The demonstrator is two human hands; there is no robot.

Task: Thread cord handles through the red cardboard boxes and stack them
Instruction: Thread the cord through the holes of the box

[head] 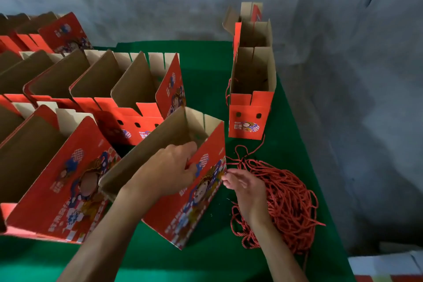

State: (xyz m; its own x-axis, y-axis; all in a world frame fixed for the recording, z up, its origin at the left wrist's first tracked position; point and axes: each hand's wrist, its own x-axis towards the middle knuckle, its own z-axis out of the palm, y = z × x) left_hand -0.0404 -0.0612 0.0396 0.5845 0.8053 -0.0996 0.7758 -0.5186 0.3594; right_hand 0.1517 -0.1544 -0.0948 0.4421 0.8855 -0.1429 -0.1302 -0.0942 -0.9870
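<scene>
Right now the left hand (170, 167) grips the top edge of the open red box (183, 201) that sits tipped on the green counter (206, 68); its fingers curl over the rim and go inside. The right hand (243, 188) is just beside the box's right end; its fingertips (225, 177) look pinched together at that end wall, maybe on a cord end, but the view is too blurry to be sure. The pile of red cord (286, 201) lies right behind and under the right hand, so the right hand is the nearer one to it. The box's long side runs from near the person up and away; the cord has to go in from the right, through the end wall. Finished boxes (251, 107) stand stacked farther back, with cord hanging at the left side.
</scene>
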